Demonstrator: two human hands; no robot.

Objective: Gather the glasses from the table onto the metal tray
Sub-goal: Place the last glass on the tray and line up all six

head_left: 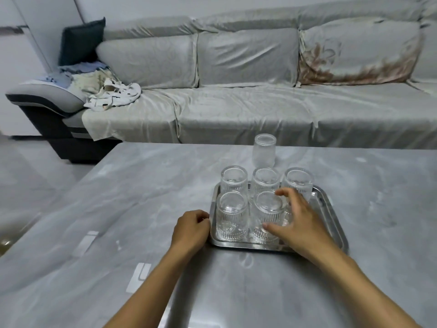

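A metal tray (331,209) lies on the grey table and holds several ribbed clear glasses, three in the back row and two in front. My right hand (300,221) wraps around the front right glass (267,209), thumb on its near side and fingers at its far side. The front left glass (233,214) stands beside it. My left hand (191,229), fingers curled, rests against the tray's left rim. A frosted glass (264,150) stands on the table just behind the tray.
The grey marble-look table (118,209) stretches left and right of the tray. A grey covered sofa (236,102) runs along the far side, with crumpled clothes (111,93) and a dark cushion (81,41) at its left end.
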